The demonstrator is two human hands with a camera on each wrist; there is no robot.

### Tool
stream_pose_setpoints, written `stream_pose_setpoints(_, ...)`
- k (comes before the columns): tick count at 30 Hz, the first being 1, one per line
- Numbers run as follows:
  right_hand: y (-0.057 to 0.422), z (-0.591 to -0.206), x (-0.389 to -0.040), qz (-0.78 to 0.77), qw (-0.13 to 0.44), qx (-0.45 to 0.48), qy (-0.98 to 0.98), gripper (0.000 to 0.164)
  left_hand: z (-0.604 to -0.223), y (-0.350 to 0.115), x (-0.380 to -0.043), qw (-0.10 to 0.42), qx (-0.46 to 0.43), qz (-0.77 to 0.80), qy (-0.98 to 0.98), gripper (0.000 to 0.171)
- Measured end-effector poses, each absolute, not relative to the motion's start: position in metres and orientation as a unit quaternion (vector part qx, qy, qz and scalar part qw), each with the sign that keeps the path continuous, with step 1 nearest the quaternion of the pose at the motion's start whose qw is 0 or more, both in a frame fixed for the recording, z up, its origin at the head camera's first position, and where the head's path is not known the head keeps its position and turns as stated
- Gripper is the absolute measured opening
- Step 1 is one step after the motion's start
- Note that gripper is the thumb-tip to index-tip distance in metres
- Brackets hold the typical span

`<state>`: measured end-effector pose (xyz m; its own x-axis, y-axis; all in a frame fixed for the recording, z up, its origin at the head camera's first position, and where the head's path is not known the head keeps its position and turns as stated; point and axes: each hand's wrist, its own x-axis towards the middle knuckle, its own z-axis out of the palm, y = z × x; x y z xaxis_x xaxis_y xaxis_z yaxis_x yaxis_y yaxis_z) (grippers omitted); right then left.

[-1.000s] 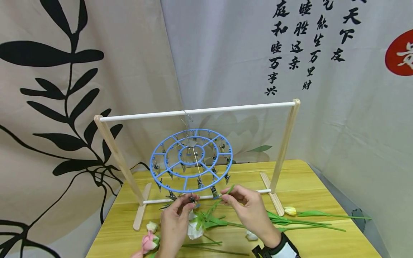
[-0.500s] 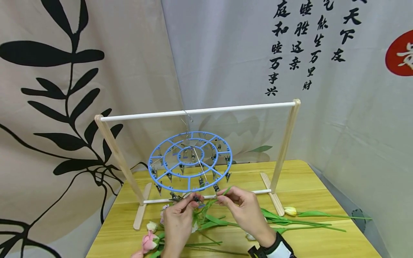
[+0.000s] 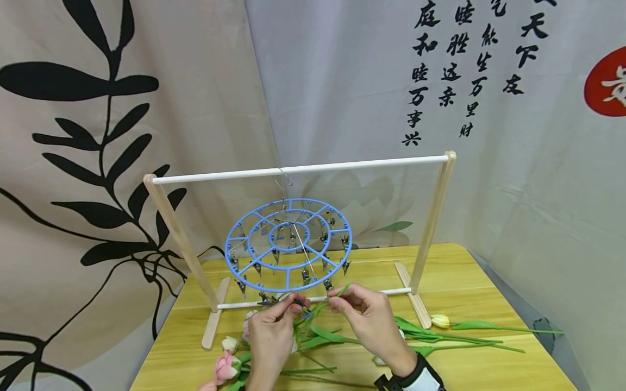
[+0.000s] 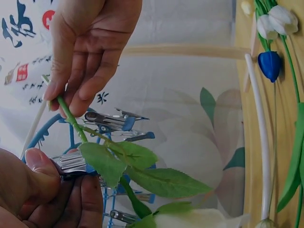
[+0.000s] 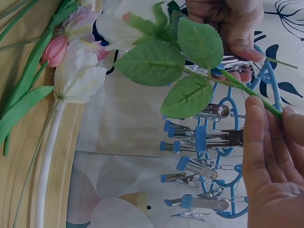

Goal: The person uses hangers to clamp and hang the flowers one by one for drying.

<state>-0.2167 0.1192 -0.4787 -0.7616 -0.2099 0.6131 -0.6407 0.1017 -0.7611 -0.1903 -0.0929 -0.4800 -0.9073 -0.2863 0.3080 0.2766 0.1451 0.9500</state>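
Observation:
In the head view a blue round clip hanger (image 3: 287, 279) hangs by a hook, with many metal clips under it. My left hand (image 3: 270, 336) pinches one metal clip (image 4: 72, 164) at its front edge between thumb and fingers. My right hand (image 3: 371, 326) pinches the green stem (image 5: 247, 89) of a white flower (image 5: 121, 23) near its cut end. The stem lies at the clip's blue-tipped mouth; whether the clip grips it I cannot tell. Toothed green leaves (image 4: 166, 182) spread below the stem. The flower head hangs down, largely hidden behind the left hand in the head view.
A stand with a white top bar (image 3: 352, 164) and wooden posts (image 3: 432, 222) bears the hanger. On the wooden table (image 3: 469, 282) lie pink flowers (image 3: 227, 366) at left, green stems and a yellow tulip (image 3: 440, 321) at right. Printed curtains (image 3: 332, 65) hang behind.
My left hand has moved slightly right and my right hand slightly left, bringing clip and stem together. The hanger has swung and tilted a little. Over the last half second hardly anything differs.

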Motion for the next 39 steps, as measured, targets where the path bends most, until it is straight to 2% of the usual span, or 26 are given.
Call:
stream_pose_setpoints(13, 0.1148, -0.4754, -0.2169, 0.606, 0.179, 0.296, -0.716, 0.009, -0.4792, -0.0915, -0.1897, 0.234, -0.011, -0.652, -0.722, 0.019)
stream_pose_setpoints(32, 0.1168, -0.4716, -0.2208, 0.584, 0.187, 0.293, -0.734, 0.008, -0.4806, -0.0972, -0.1888, 0.159, -0.030, -0.651, -0.741, 0.027)
stream_pose_setpoints(39, 0.1157, -0.4731, -0.2201, 0.571, 0.195, 0.285, -0.745, 0.007, -0.4866, -0.0996, -0.1879, 0.153, -0.029, -0.641, -0.752, 0.029)
